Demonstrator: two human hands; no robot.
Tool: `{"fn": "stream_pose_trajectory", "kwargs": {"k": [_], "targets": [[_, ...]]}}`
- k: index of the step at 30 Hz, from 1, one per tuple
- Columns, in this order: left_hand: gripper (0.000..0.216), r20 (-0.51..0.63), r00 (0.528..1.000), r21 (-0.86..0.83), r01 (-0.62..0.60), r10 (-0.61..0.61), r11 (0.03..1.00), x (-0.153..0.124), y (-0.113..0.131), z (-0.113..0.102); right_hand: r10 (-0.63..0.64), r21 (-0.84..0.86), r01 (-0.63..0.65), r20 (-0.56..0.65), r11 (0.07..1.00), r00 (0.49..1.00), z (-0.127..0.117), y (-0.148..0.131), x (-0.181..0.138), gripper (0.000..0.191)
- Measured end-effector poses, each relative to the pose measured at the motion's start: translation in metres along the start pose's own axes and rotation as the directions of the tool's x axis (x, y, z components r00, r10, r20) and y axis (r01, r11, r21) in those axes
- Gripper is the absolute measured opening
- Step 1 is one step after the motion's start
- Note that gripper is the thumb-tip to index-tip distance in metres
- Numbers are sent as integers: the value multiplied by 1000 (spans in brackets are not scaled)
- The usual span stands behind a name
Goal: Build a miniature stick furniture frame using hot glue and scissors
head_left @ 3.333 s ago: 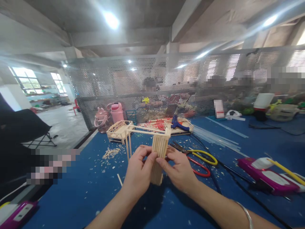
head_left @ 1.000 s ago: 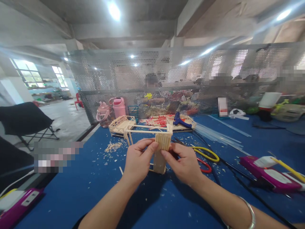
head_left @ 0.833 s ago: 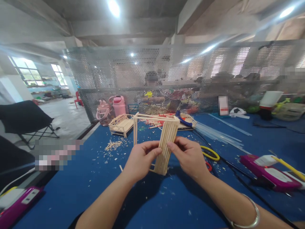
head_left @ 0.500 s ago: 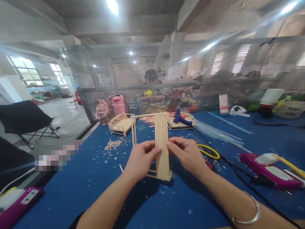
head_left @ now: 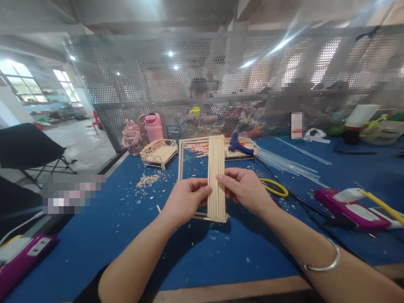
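Pinching a stick panel [head_left: 216, 168] at both edges with left fingers [head_left: 203, 192] and right fingers [head_left: 226, 182]; showing a glue gun [head_left: 242, 147] beyond them, apparently on a tray [head_left: 232, 154].

Behind the stick frame [head_left: 215, 166], tray [head_left: 160, 152] left, glue gun [head_left: 239, 146] right; farther right on the table [head_left: 195, 263], power strip [head_left: 356, 210].
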State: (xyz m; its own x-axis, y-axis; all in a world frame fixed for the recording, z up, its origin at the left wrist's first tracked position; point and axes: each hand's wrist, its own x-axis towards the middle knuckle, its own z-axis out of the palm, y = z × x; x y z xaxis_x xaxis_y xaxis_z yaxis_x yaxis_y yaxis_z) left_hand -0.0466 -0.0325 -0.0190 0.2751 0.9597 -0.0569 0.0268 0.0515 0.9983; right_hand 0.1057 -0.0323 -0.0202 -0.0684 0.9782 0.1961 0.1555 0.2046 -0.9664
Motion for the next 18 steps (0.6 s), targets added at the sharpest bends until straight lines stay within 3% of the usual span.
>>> {"fn": "stream_pose_trajectory", "kwargs": {"k": [3,10,18], "targets": [[23,-10,1000,10,7,-6,1000,1,0,0,43,-64,-40,47,997,998,1,-4,-2,20],[19,-46,999,29,20,-19,999,1,0,1,3,-72,0,45,997,999,3,-1,-1,20],[28,91,996,155,8,-23,988,-4,3,-3,-64,-33,63,-22,997,998,-2,6,4,26]]}}
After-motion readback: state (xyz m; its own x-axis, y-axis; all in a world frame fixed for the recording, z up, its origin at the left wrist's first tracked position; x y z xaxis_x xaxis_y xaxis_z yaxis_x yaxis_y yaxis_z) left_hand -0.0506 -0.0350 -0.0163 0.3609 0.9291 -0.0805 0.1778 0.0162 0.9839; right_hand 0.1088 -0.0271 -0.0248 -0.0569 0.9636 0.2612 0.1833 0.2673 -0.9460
